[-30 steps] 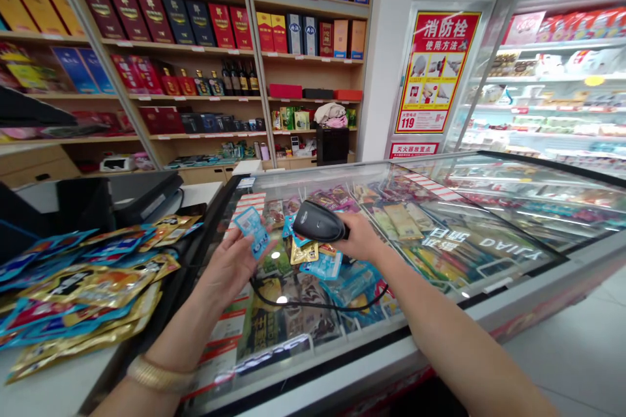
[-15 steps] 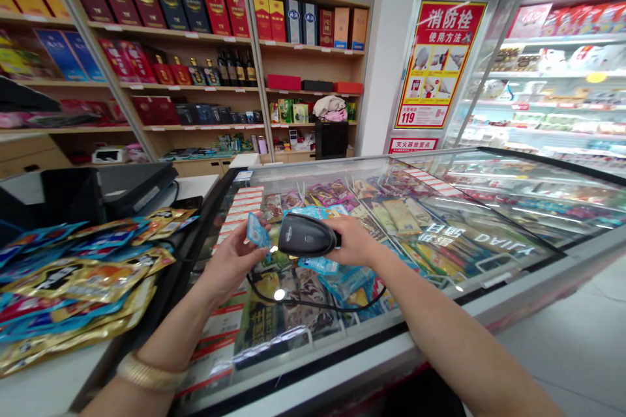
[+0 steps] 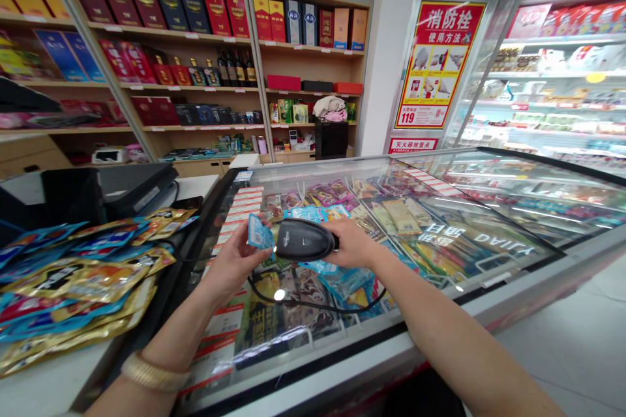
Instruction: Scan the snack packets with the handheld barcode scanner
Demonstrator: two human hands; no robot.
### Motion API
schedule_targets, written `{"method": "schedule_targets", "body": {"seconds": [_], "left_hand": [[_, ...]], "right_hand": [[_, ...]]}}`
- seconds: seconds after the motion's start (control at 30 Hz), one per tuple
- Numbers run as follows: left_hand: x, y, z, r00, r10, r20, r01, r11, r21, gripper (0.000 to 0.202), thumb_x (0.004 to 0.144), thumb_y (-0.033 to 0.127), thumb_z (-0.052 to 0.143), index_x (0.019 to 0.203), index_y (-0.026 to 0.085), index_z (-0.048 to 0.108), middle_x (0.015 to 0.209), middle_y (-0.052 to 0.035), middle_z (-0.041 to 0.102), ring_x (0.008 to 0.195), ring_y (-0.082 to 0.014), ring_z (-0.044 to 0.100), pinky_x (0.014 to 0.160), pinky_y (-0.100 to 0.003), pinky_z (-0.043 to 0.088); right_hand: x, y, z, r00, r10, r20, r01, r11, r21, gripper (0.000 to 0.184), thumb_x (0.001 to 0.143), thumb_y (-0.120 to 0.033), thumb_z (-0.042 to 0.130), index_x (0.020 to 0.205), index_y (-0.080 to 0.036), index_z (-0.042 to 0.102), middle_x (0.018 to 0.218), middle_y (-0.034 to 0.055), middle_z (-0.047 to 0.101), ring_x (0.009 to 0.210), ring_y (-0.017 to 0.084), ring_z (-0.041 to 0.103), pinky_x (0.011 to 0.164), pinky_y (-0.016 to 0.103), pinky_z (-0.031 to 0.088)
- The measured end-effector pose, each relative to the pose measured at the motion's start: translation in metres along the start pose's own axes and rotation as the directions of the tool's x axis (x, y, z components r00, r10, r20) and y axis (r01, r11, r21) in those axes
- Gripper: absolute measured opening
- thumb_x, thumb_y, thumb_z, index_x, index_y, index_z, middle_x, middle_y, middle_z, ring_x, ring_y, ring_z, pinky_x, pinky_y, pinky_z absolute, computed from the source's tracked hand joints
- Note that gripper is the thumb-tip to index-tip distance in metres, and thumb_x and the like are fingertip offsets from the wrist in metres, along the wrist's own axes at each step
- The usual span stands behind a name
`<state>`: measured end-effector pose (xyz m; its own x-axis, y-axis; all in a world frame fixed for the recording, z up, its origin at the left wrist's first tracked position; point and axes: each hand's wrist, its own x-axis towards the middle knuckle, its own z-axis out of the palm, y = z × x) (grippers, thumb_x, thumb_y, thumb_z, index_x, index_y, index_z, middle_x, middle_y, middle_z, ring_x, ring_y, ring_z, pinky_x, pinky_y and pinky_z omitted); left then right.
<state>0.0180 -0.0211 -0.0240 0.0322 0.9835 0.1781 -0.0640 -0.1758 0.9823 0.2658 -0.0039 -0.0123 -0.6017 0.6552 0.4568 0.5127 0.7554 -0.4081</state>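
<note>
My left hand pinches a small light-blue snack packet between thumb and fingers. A printed white patch shows on the packet's face. Closed round the handle of a black barcode scanner is my right hand. The scanner's head points left, close beside the packet; I cannot tell whether they touch. Its black cable loops below over the freezer glass. Several blue packets lie under and behind the scanner.
A glass-topped chest freezer with packaged goods inside stretches below my hands to the right. Gold and blue snack packets are heaped on the counter at left, before a black machine. Stocked shelves stand behind.
The packet in my left hand has turned slightly toward the scanner and shifted a little right. The scanner has tilted slightly, its head rising a little. Both hands keep their hold.
</note>
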Motion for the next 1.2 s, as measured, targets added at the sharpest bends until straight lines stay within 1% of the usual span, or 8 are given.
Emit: {"method": "schedule_targets", "body": {"seconds": [0.17, 0.4, 0.53, 0.63, 0.77, 0.9, 1.07, 1.2], "left_hand": [[0.000, -0.001, 0.000, 1.000, -0.007, 0.003, 0.007, 1.000, -0.008, 0.070, 0.054, 0.027, 0.083, 0.118, 0.020, 0.057, 0.114, -0.0072, 0.065, 0.097, -0.0198, 0.062, 0.087, -0.032, 0.050], [0.000, -0.005, -0.003, 1.000, -0.016, 0.009, 0.016, 1.000, -0.019, 0.076, 0.055, 0.029, 0.083, 0.124, 0.020, 0.053, 0.121, -0.0088, 0.062, 0.102, -0.0204, 0.061, 0.088, -0.032, 0.050], [0.001, -0.005, -0.001, 0.999, 0.031, -0.010, -0.031, 0.999, 0.032, 0.074, 0.056, 0.029, 0.082, 0.122, 0.023, 0.050, 0.126, -0.0090, 0.058, 0.110, -0.0216, 0.059, 0.092, -0.034, 0.048], [0.006, 0.001, 0.007, 0.985, 0.158, -0.066, -0.146, 0.976, 0.164, 0.074, 0.052, 0.028, 0.083, 0.117, 0.026, 0.048, 0.121, -0.0086, 0.059, 0.110, -0.0236, 0.059, 0.095, -0.041, 0.047], [0.017, 0.010, 0.024, 0.954, 0.301, -0.010, -0.268, 0.864, 0.426, 0.063, 0.049, 0.030, 0.084, 0.104, 0.024, 0.053, 0.109, -0.0079, 0.065, 0.108, -0.0271, 0.061, 0.100, -0.044, 0.043], [0.033, 0.010, 0.045, 0.924, 0.347, 0.162, -0.358, 0.634, 0.686, 0.050, 0.059, 0.036, 0.077, 0.103, 0.024, 0.059, 0.104, -0.0075, 0.068, 0.100, -0.0289, 0.063, 0.092, -0.041, 0.046], [0.052, -0.002, 0.067, 0.896, 0.337, 0.288, -0.412, 0.392, 0.823, 0.045, 0.068, 0.035, 0.069, 0.111, 0.020, 0.062, 0.113, -0.0135, 0.068, 0.106, -0.0335, 0.061, 0.093, -0.047, 0.044], [0.065, -0.012, 0.073, 0.882, 0.341, 0.326, -0.441, 0.349, 0.827, 0.044, 0.071, 0.034, 0.068, 0.113, 0.021, 0.063, 0.119, -0.0133, 0.066, 0.111, -0.0324, 0.060, 0.097, -0.047, 0.043]], "right_hand": [[0.000, 0.000, 0.000, 1.000, -0.002, -0.007, 0.002, 1.000, -0.014, 0.015, 0.070, -0.027, 0.066, 0.082, -0.020, 0.065, 0.078, 0.0020, 0.070, 0.075, 0.018, 0.065, 0.067, 0.023, 0.043], [0.000, -0.001, -0.001, 0.999, -0.006, -0.033, 0.006, 1.000, 0.000, 0.015, 0.069, -0.028, 0.066, 0.083, -0.020, 0.066, 0.079, 0.0020, 0.070, 0.073, 0.017, 0.064, 0.068, 0.023, 0.043], [-0.002, 0.008, -0.010, 0.990, 0.040, -0.134, -0.041, 0.999, -0.001, 0.018, 0.071, -0.026, 0.064, 0.087, -0.020, 0.066, 0.085, 0.0034, 0.071, 0.077, 0.018, 0.064, 0.070, 0.024, 0.044], [-0.006, 0.024, -0.019, 0.952, 0.137, -0.273, -0.160, 0.985, -0.064, 0.020, 0.070, -0.026, 0.062, 0.088, -0.020, 0.067, 0.083, 0.0036, 0.071, 0.075, 0.019, 0.063, 0.069, 0.024, 0.045], [-0.012, 0.044, -0.030, 0.860, 0.254, -0.443, -0.353, 0.922, -0.157, 0.027, 0.071, -0.031, 0.063, 0.095, -0.019, 0.068, 0.085, 0.0063, 0.071, 0.079, 0.023, 0.064, 0.071, 0.028, 0.046], [-0.014, 0.055, -0.034, 0.779, 0.361, -0.513, -0.507, 0.844, -0.176, 0.034, 0.073, -0.036, 0.064, 0.104, -0.022, 0.067, 0.090, 0.0068, 0.071, 0.084, 0.025, 0.065, 0.073, 0.030, 0.047], [-0.014, 0.062, -0.033, 0.745, 0.408, -0.527, -0.574, 0.796, -0.194, 0.033, 0.075, -0.042, 0.063, 0.102, -0.022, 0.068, 0.086, 0.0066, 0.071, 0.083, 0.025, 0.066, 0.072, 0.030, 0.047], [-0.015, 0.066, -0.032, 0.728, 0.420, -0.541, -0.603, 0.769, -0.214, 0.033, 0.076, -0.044, 0.063, 0.100, -0.022, 0.068, 0.083, 0.0063, 0.071, 0.079, 0.024, 0.066, 0.069, 0.029, 0.046]]}}
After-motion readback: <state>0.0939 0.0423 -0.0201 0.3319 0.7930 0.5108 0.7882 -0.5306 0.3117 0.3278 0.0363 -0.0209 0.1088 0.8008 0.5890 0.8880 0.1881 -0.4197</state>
